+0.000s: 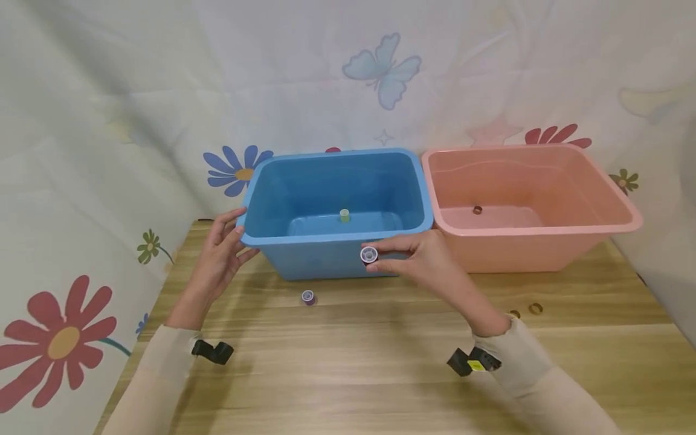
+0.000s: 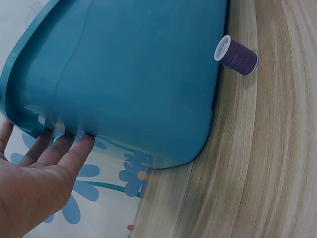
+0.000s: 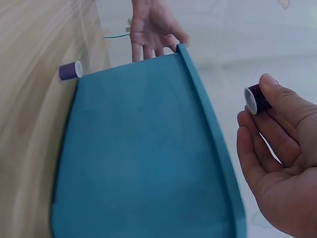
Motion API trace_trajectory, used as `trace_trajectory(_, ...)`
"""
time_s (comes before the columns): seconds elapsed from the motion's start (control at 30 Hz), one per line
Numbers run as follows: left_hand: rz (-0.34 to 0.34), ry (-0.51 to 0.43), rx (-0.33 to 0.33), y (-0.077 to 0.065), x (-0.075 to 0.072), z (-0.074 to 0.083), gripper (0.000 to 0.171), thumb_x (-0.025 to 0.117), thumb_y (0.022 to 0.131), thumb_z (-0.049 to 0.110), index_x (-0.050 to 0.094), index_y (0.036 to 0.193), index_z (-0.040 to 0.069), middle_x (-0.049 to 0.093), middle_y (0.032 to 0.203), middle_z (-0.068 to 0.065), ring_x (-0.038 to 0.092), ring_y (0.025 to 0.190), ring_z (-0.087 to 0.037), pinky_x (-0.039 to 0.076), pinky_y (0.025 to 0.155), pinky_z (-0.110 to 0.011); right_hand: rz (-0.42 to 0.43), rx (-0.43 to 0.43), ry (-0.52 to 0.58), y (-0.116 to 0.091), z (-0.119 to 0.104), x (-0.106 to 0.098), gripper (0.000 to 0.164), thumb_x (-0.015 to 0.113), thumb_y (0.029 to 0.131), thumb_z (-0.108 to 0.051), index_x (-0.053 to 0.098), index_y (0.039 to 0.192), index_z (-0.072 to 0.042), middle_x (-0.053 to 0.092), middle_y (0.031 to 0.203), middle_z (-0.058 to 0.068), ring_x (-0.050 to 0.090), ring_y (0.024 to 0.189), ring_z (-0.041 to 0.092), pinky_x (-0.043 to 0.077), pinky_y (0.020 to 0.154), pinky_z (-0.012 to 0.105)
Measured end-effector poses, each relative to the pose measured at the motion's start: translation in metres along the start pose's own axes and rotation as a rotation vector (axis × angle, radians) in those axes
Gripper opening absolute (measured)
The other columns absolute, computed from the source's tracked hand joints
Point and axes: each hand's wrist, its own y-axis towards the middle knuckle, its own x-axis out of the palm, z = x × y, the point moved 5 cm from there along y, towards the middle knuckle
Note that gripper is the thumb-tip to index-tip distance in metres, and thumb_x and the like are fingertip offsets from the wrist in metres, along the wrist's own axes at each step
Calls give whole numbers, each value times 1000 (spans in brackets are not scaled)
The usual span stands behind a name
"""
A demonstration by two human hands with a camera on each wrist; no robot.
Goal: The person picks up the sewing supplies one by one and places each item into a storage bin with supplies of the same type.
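My right hand (image 1: 426, 257) pinches a spool of dark purple thread (image 3: 257, 98) between thumb and fingers. In the head view this spool overlaps the front wall of the blue bin (image 1: 337, 257), its white end facing me. My left hand (image 1: 217, 254) is at the bin's left end, fingers extended, with fingertips (image 2: 85, 142) against the outside below the rim. On the table in front of the bin stands a second purple thread spool (image 1: 308, 297). A small pale yellow-green cylinder (image 1: 345, 215) sits on the bin's floor.
A pink bin (image 1: 516, 251) stands right beside the blue one, with a small brown ring (image 1: 477, 210) inside. Two more brown rings, one of them fully visible (image 1: 535, 309), lie on the wooden table (image 1: 348, 368) near my right wrist. A patterned curtain (image 1: 304, 78) hangs behind.
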Motion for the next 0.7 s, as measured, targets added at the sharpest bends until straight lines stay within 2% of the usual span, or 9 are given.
trace_trajectory(0.1, 6, 1, 0, 1, 0, -1, 45, 50, 109, 19, 40, 153, 18, 34, 154, -13, 60, 125, -29, 56, 94, -38, -22, -2, 14, 4, -8, -7, 35, 91, 77, -23, 81, 110, -21, 78, 95, -4, 74, 93, 12, 58, 69, 28)
trace_trajectory(0.2, 10, -1, 2, 1, 0, -2, 45, 50, 109, 19, 40, 153, 17, 35, 153, -13, 60, 125, -29, 56, 93, -38, -36, 3, 34, 8, -14, -13, 35, 90, 78, -19, 80, 112, -17, 78, 95, -1, 75, 91, 13, 59, 74, 27)
trace_trajectory(0.43, 11, -5, 0, 0, -1, -3, 44, 50, 109, 18, 41, 152, 17, 34, 153, -15, 65, 118, -20, 57, 92, -37, -32, 68, -10, 18, -17, -29, 36, 90, 78, -25, 80, 113, -19, 78, 98, -3, 72, 100, 16, 58, 76, 26)
trace_trajectory(0.57, 11, 5, 5, 0, 0, -2, 46, 51, 108, 19, 39, 153, 16, 32, 155, -17, 64, 118, -19, 57, 92, -37, -50, 31, -64, 27, -20, -35, 38, 88, 81, -26, 78, 117, -19, 78, 102, -3, 71, 104, 15, 58, 80, 25)
trace_trajectory(0.7, 15, 9, 9, 1, -1, -2, 46, 50, 109, 19, 39, 153, 16, 33, 154, -16, 65, 117, -18, 57, 92, -36, -82, -14, -99, 38, -25, -39, 38, 85, 84, -26, 76, 121, -20, 77, 104, -5, 73, 97, 10, 58, 81, 25)
